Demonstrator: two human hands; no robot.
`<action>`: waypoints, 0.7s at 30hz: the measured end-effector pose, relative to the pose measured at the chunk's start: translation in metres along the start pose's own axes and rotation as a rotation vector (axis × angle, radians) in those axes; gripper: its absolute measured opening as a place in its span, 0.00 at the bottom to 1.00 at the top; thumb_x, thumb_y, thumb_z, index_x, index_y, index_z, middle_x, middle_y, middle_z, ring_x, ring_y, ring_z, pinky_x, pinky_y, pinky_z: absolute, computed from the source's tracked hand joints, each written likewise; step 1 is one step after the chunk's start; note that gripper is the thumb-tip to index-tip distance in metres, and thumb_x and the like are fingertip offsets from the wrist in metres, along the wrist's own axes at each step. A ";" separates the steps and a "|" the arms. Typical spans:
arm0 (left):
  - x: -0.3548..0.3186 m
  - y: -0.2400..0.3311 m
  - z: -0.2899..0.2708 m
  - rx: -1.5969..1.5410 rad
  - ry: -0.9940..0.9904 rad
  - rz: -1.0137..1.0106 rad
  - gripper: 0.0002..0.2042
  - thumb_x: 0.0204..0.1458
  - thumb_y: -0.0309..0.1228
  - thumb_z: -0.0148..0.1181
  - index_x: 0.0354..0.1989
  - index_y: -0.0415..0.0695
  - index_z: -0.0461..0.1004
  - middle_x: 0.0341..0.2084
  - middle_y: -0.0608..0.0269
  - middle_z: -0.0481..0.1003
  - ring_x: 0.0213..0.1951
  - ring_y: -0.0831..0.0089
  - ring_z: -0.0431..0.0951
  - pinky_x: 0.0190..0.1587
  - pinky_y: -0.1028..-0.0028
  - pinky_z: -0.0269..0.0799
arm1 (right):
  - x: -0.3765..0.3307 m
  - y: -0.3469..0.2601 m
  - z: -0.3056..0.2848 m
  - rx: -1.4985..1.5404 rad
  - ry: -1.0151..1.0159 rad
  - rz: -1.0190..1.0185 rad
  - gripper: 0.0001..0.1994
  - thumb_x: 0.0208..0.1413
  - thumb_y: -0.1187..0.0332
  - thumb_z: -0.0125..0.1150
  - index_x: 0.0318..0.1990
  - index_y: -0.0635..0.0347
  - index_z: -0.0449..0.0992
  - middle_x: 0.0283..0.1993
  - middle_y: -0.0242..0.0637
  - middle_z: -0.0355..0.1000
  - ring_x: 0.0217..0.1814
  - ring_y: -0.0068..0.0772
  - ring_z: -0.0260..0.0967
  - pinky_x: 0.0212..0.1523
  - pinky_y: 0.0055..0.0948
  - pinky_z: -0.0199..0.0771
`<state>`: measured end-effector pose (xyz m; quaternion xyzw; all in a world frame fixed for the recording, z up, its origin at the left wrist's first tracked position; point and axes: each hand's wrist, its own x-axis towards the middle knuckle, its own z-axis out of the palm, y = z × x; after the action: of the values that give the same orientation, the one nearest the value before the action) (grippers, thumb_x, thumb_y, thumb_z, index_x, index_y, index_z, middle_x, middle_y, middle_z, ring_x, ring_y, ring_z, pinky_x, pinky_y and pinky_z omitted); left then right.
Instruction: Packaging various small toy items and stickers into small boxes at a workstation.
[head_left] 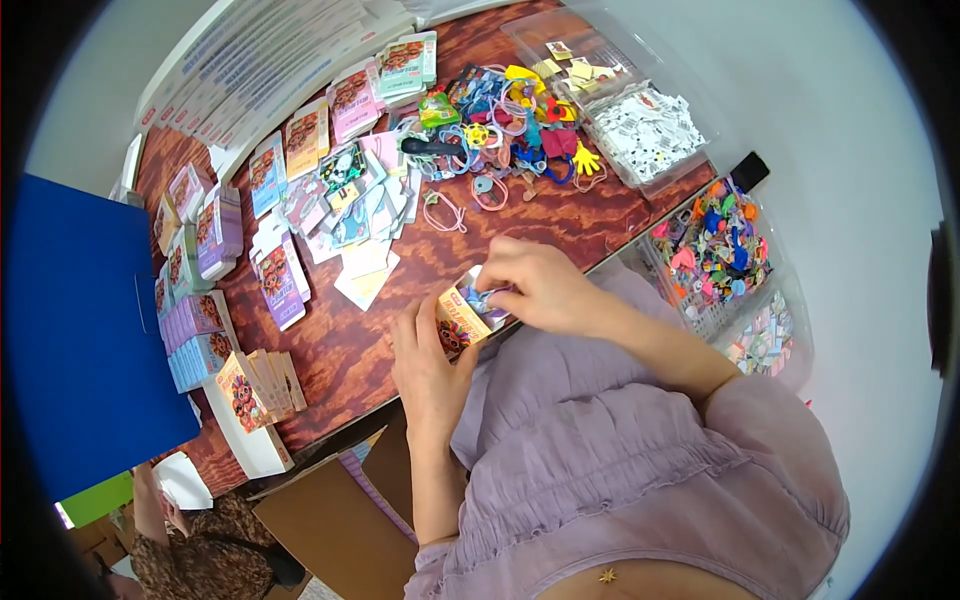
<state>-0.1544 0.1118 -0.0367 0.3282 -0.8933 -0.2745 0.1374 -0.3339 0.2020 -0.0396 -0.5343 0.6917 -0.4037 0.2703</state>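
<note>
At the table's front edge, my left hand [428, 368] is wrapped round a small yellow-orange printed box [462, 318]. The box is tilted, its open end toward my right hand. Right at that opening, my right hand [535, 285] is closed, with its fingertips at the box's mouth. Something bluish and lilac shows inside under these fingers; its kind is hidden. Beyond my hands lie a pink hair tie [445, 213] and a heap of small toys and hair ties [520, 125]. Loose cards and paper pieces [365, 225] spread to the left of the heap.
Stacks of flat printed boxes [282, 280] line the left, near a blue panel [95, 330]. A clear bin [650, 135] of white packets stands far right; a basket of colourful trinkets [715, 240] sits below it. Another person's arm [150, 505] shows at lower left.
</note>
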 end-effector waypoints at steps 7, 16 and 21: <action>-0.001 -0.008 0.004 -0.026 0.041 -0.027 0.36 0.35 0.26 0.75 0.58 0.41 0.67 0.50 0.53 0.70 0.51 0.52 0.72 0.50 0.60 0.71 | 0.002 -0.004 0.021 -0.353 0.079 -0.158 0.04 0.47 0.71 0.64 0.32 0.58 0.78 0.45 0.35 0.70 0.57 0.44 0.66 0.50 0.44 0.66; 0.005 0.000 0.001 -0.163 -0.054 0.046 0.34 0.36 0.25 0.75 0.57 0.41 0.67 0.50 0.52 0.70 0.52 0.53 0.72 0.52 0.60 0.70 | 0.002 0.009 0.017 -0.185 0.070 -0.247 0.05 0.50 0.72 0.62 0.35 0.60 0.82 0.66 0.41 0.64 0.73 0.46 0.53 0.64 0.51 0.57; -0.001 -0.013 -0.004 -0.172 0.003 -0.050 0.33 0.37 0.25 0.75 0.55 0.40 0.67 0.48 0.51 0.72 0.51 0.50 0.72 0.52 0.60 0.70 | 0.001 0.023 -0.011 0.170 0.082 -0.047 0.05 0.57 0.72 0.62 0.37 0.63 0.81 0.43 0.37 0.76 0.45 0.34 0.73 0.46 0.31 0.70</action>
<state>-0.1449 0.1027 -0.0407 0.3378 -0.8578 -0.3531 0.1597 -0.3551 0.2066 -0.0532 -0.5084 0.6528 -0.4887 0.2767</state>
